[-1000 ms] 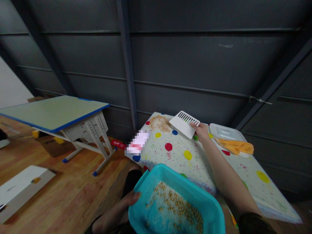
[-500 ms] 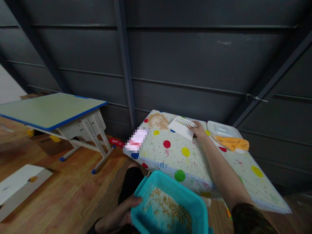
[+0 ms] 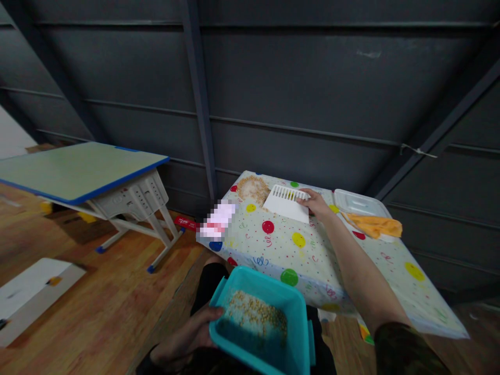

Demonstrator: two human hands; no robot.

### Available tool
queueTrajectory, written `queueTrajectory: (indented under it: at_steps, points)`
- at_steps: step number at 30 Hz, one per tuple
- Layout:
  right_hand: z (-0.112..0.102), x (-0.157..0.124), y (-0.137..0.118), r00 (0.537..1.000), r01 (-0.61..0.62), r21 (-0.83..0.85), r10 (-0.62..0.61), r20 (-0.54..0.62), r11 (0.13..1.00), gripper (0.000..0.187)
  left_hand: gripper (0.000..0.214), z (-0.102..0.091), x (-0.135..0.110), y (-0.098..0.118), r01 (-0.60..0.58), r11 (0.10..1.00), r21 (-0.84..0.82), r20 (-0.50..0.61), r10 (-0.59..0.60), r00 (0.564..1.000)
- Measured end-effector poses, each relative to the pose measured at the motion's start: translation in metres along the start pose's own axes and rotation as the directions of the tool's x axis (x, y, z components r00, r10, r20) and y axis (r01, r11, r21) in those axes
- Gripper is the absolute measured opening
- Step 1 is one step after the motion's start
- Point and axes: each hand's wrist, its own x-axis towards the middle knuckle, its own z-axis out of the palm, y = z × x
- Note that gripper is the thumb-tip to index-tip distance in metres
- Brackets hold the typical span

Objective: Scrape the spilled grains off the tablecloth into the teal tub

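My left hand (image 3: pixel 199 329) grips the left rim of a teal plastic bin (image 3: pixel 300 323), held in front of the table's near edge. Inside it lie yellowish beans (image 3: pixel 265 312) mixed with white grains. On the table my right hand (image 3: pixel 314 203) is closed on the right end of a white plastic scraper (image 3: pixel 287 208) with a row of slots along its far side. The scraper's left edge is at a pile of beans and white grains (image 3: pixel 253 190) on the patterned tablecloth (image 3: pixel 273 245).
At the table's back right stand a clear plastic lid or tray (image 3: pixel 361 203) and an orange cloth (image 3: pixel 373 226). A blurred-out flat item (image 3: pixel 219 221) lies at the left edge. Further left are a green-topped desk (image 3: pixel 86 169) and a white box (image 3: pixel 39 291). A dark wall (image 3: pixel 292 78) rises behind.
The scraper has shifted slightly left, against the bean pile, and turned a little. The bin in my left hand has moved a bit left and tilted differently.
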Motion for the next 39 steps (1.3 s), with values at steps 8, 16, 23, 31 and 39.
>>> queueTrajectory:
  at_steps: [8, 16, 23, 31, 39]
  points:
    - [0.012, 0.005, 0.005, 0.995, 0.038, 0.132, -0.026, -0.094, 0.99, 0.067, 0.047, -0.016, 0.0, 0.0, -0.011, 0.998, 0.063, -0.067, 0.015, 0.998]
    - [0.025, 0.01, -0.001, 1.0, -0.01, 0.084, 0.008, 0.018, 0.996, 0.064, 0.052, -0.012, -0.002, 0.001, -0.03, 0.994, 0.101, -0.114, 0.042, 0.993]
    - [0.02, 0.008, -0.012, 0.993, -0.011, 0.096, -0.001, 0.116, 0.995, 0.059, 0.055, -0.009, -0.001, 0.004, -0.026, 0.994, 0.102, -0.086, 0.035, 0.996]
    - [0.031, 0.022, -0.026, 0.991, 0.107, 0.023, -0.109, 0.078, 0.994, 0.061, 0.044, -0.001, -0.006, 0.01, -0.032, 0.994, 0.101, -0.058, 0.038, 0.998]
    - [0.046, 0.008, -0.029, 0.982, 0.124, 0.004, -0.123, 0.14, 0.992, 0.058, 0.054, -0.004, -0.006, 0.008, -0.008, 0.997, 0.073, -0.116, 0.016, 0.993]
